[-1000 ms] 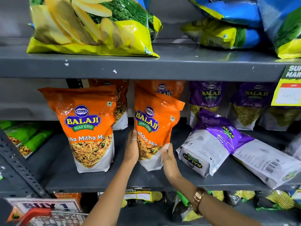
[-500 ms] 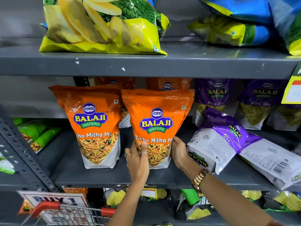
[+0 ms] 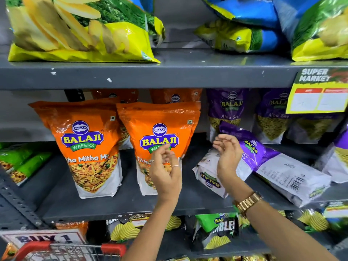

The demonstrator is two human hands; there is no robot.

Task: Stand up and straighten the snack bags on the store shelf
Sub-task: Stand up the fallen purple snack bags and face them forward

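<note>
Snack bags fill the grey middle shelf (image 3: 62, 187) in front of us. Two orange Balaji bags stand upright side by side at its front: the left orange bag (image 3: 84, 147) and the right orange bag (image 3: 160, 132), their edges just touching, with more orange bags standing behind them. To the right, a purple bag (image 3: 250, 147) lies tilted on its back, its white underside toward us, leaning across a second fallen purple-and-white bag (image 3: 293, 176) with a barcode showing. Upright purple bags (image 3: 227, 108) stand in a row at the back of the shelf.

Our left hand (image 3: 165, 172) hovers in front of the lower part of the right orange bag, fingers loosely curled and spread, holding nothing; we cannot tell whether any fingertip touches the bag. Our right hand (image 3: 228, 157), with a gold watch (image 3: 248, 201) on the wrist, is raised before the fallen purple bag, fingers open and bent, gripping nothing.

On the upper shelf (image 3: 169, 76) lie large yellow chip bags (image 3: 79, 29) and blue ones (image 3: 244, 14). A supermarket price tag (image 3: 318, 95) hangs at the right. Green bags (image 3: 20, 162) lie at far left, and a red cart handle (image 3: 37, 247) shows at the bottom.
</note>
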